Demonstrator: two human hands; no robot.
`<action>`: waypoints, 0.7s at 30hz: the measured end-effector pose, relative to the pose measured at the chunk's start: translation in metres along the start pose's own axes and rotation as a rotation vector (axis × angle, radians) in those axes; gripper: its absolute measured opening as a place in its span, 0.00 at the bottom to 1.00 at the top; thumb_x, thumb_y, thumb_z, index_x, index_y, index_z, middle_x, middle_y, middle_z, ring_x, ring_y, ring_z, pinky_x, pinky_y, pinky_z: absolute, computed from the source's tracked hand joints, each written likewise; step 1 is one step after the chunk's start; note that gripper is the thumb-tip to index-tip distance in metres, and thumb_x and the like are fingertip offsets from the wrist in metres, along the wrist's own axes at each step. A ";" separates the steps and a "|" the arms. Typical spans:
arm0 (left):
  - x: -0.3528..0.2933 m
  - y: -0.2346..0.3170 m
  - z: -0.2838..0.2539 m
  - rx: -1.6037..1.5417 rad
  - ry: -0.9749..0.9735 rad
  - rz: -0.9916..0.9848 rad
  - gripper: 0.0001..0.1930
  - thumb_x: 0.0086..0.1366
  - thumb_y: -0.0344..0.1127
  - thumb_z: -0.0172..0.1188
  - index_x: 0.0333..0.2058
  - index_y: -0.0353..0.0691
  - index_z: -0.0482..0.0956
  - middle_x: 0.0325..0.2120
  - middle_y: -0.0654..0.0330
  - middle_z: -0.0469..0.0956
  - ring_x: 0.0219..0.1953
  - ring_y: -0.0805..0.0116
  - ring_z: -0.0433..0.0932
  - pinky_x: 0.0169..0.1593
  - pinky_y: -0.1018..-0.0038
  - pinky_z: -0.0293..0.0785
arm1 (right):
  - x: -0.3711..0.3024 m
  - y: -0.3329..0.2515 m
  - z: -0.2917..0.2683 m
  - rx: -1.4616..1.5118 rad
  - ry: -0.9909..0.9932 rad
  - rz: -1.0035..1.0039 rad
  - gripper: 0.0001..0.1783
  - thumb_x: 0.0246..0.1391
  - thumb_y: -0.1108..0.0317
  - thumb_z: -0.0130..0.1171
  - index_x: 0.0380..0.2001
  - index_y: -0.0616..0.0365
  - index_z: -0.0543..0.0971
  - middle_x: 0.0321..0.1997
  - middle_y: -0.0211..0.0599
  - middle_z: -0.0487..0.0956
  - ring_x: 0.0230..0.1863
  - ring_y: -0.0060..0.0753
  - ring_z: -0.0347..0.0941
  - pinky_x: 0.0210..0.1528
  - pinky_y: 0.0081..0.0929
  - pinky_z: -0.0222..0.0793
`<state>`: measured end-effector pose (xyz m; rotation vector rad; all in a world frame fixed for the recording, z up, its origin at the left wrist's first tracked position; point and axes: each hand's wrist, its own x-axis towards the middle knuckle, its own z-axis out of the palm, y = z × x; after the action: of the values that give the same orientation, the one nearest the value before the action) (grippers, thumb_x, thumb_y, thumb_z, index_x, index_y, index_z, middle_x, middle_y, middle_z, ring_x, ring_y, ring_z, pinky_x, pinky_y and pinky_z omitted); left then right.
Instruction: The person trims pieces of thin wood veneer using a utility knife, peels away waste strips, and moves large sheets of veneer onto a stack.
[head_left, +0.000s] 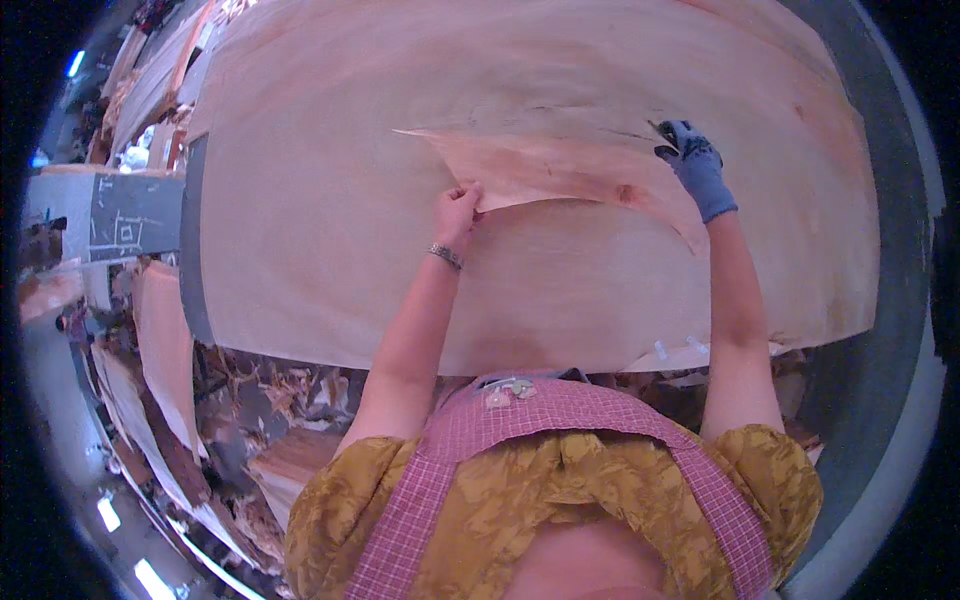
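Note:
My bare left hand [459, 211], with a metal band at the wrist, pinches the near edge of a thin, pinkish wood veneer piece [560, 168]. That piece has a ragged outline, a pointed far-left corner and a dark knot; its near edge is lifted at my fingers. Beneath it spreads a large pale veneer sheet [330, 250]. In a blue-grey glove with a dark palm, my right hand [692, 165] is closed at the far right end of the piece. A small dark tool pokes out of its fingers, its kind too small to tell. Dark cracks run along the sheet nearby.
Torn veneer scraps [300, 390] lie below the near edge of the sheet. Clear tape bits [680, 349] stick near that edge. To the left are a grey beam [135, 217] with chalk marks and leaning veneer sheets [165, 340]. A grey edge [900, 280] borders the right.

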<state>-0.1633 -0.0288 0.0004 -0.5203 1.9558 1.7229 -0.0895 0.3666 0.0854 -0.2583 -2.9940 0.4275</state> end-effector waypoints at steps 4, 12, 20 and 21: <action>0.016 -0.009 -0.004 0.002 0.071 0.021 0.13 0.59 0.40 0.65 0.28 0.34 0.78 0.20 0.63 0.75 0.21 0.75 0.75 0.20 0.77 0.75 | 0.013 -0.019 0.024 0.352 0.179 -0.066 0.19 0.50 0.71 0.61 0.46 0.61 0.74 0.47 0.49 0.75 0.48 0.55 0.72 0.48 0.39 0.70; 0.007 -0.005 0.003 0.555 0.345 0.174 0.19 0.55 0.44 0.68 0.36 0.33 0.75 0.26 0.56 0.77 0.28 0.62 0.77 0.31 0.67 0.74 | 0.028 -0.162 0.105 0.174 -0.375 -0.430 0.12 0.63 0.63 0.46 0.44 0.60 0.70 0.35 0.50 0.81 0.34 0.48 0.80 0.33 0.43 0.73; 0.001 0.008 0.001 0.926 0.645 0.808 0.16 0.60 0.38 0.57 0.46 0.39 0.73 0.44 0.50 0.76 0.49 0.52 0.73 0.50 0.58 0.70 | 0.051 -0.234 0.178 -0.039 -0.369 -0.431 0.13 0.59 0.62 0.48 0.43 0.58 0.69 0.33 0.49 0.83 0.33 0.49 0.82 0.31 0.45 0.76; 0.009 0.009 -0.002 0.917 0.603 0.848 0.16 0.61 0.37 0.56 0.47 0.40 0.73 0.44 0.51 0.76 0.49 0.52 0.73 0.51 0.57 0.70 | 0.050 -0.237 0.179 -0.038 -0.361 -0.419 0.12 0.58 0.65 0.49 0.42 0.58 0.69 0.32 0.49 0.83 0.33 0.50 0.82 0.31 0.46 0.76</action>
<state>-0.1755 -0.0289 0.0025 0.2121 3.4056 0.7946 -0.1975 0.1039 -0.0135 0.4900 -3.2750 0.4050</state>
